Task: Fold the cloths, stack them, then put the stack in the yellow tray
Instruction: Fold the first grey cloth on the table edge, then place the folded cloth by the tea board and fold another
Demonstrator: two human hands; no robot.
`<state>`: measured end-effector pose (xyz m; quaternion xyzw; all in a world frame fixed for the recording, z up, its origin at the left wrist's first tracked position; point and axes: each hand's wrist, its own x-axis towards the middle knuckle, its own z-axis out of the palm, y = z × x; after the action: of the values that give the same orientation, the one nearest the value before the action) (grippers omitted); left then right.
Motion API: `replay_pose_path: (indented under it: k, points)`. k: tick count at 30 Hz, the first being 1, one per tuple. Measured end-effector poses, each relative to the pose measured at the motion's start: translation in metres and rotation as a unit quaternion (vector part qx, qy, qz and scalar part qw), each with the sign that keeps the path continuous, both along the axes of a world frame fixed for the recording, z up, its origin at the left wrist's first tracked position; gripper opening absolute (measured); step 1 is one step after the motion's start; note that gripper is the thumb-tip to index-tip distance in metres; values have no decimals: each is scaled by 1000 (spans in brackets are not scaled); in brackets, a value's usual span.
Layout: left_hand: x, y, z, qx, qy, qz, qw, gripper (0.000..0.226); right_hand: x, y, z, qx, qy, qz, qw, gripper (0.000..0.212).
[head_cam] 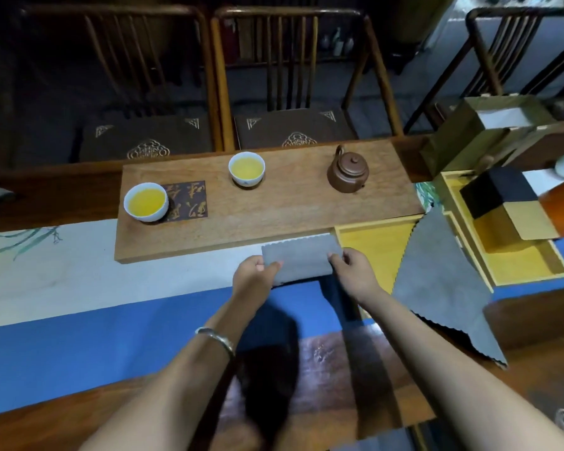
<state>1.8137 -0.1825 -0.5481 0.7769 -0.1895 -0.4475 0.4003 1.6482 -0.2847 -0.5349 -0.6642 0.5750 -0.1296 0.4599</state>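
Hands meet on a small grey cloth (298, 258), folded to a soft rectangle with a pinked far edge; the left hand (253, 278) pinches its left end, thumb on top, and the right hand (352, 275) pinches its right end the same way, fingers closed on the fabric; the cloth is held over the pale and blue runner (79, 320), just before the wooden board (274, 216) and beside the yellow tray (372, 245); a metal bangle (217, 338) rings the left wrist; a second grey cloth (437, 278) lies unfolded as a matte diamond with zigzag edges, draped across the tray's right part and down over the table's edge; the tray is shallow, square-cornered, with thin walls; on the board stand two round white cups (146, 201) of yellow liquid and a squat brown clay teapot (348, 170).
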Motion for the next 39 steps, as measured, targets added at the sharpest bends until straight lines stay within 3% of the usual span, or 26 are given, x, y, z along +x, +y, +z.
replay_pose_path:
  k: [6, 11, 17, 21, 24, 30, 39]
  points:
    - [0, -37, -16, 35, -55, 8, 998, 45, -1, -29, -23, -70, 93, 4, 993, 45]
    - [5, -44, -36, 67, -70, 11, 995, 26, 4, -41, -32, -131, 148, 51, 979, 41]
    - [10, -36, -50, 54, -125, -10, 991, 26, 13, -44, -36, -141, 212, 94, 962, 29]
    - [13, -42, -47, 74, -201, -56, 975, 26, 18, -46, -33, -158, 275, 114, 942, 32]
    - [11, -47, -38, 84, -248, -110, 959, 16, 18, -47, -33, -143, 267, 85, 949, 35]
    - [-14, -49, 3, -40, -241, -221, 944, 15, -13, -33, -18, -158, 185, 49, 969, 31]
    - [-108, -75, 20, -49, -243, -428, 869, 11, -146, -8, 19, -210, 231, 66, 948, 29]
